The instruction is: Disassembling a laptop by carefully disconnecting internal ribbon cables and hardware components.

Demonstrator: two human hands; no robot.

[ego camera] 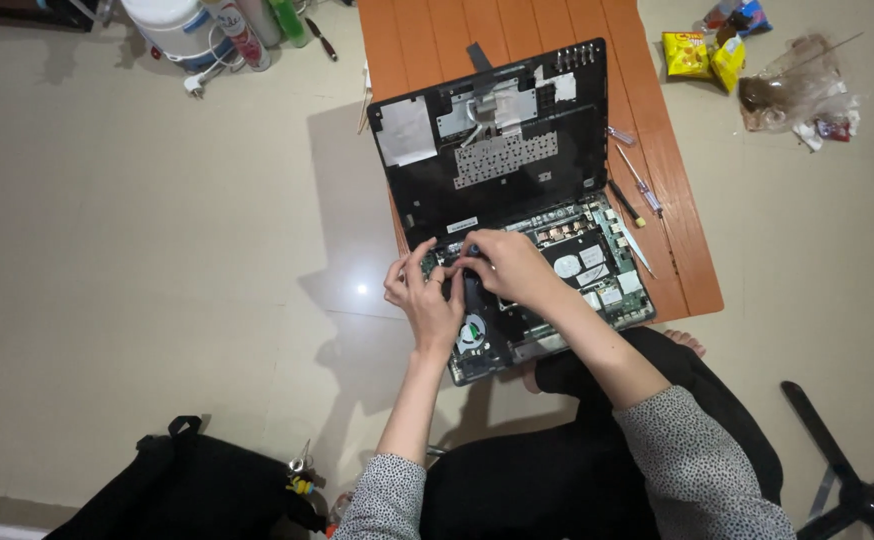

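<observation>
Both hands meet over the near-left corner of an opened laptop base (577,265) whose circuit board is bare. The left hand (425,295) rests on the edge of the base with fingers curled, fingertips pressing down near the hinge. The right hand (509,265) lies just beside it, fingers pinched together on something small on the board; what it grips is too small to tell. Just below the left hand sits a round cooling fan (471,332). Beyond the hands the removed keyboard cover (492,140) lies flipped, underside up, on an orange board (682,250). To the right of the right hand lie screwdrivers (639,182). Near the left elbow sits a black bag (192,485).
</observation>
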